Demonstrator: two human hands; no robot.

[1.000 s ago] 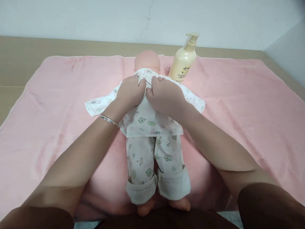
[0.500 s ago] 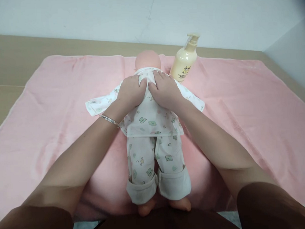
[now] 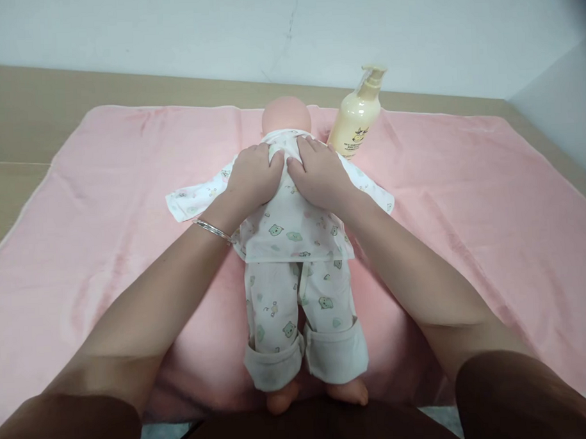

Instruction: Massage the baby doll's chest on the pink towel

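A baby doll point(image 3: 286, 113) lies face down with its head away from me and its feet near my lap. It wears a white printed shirt point(image 3: 293, 235) and matching trousers point(image 3: 275, 303) with rolled cuffs. My left hand point(image 3: 255, 175) rests on the left of the doll's upper back, a silver bangle at the wrist. On the right of the upper back lies my right hand point(image 3: 321, 173). Both palms face down with the thumbs apart from the fingers, close to each other at the middle. Neither hand grips anything.
A pale yellow pump bottle point(image 3: 357, 120) stands or leans just right of the doll's head. Under everything is a pink blanket point(image 3: 490, 238) on a wooden surface point(image 3: 20, 101). A pale wall point(image 3: 171, 38) runs along the back.
Both hands stay on the doll's upper back. The whole view has shifted very slightly; nothing else has visibly moved.
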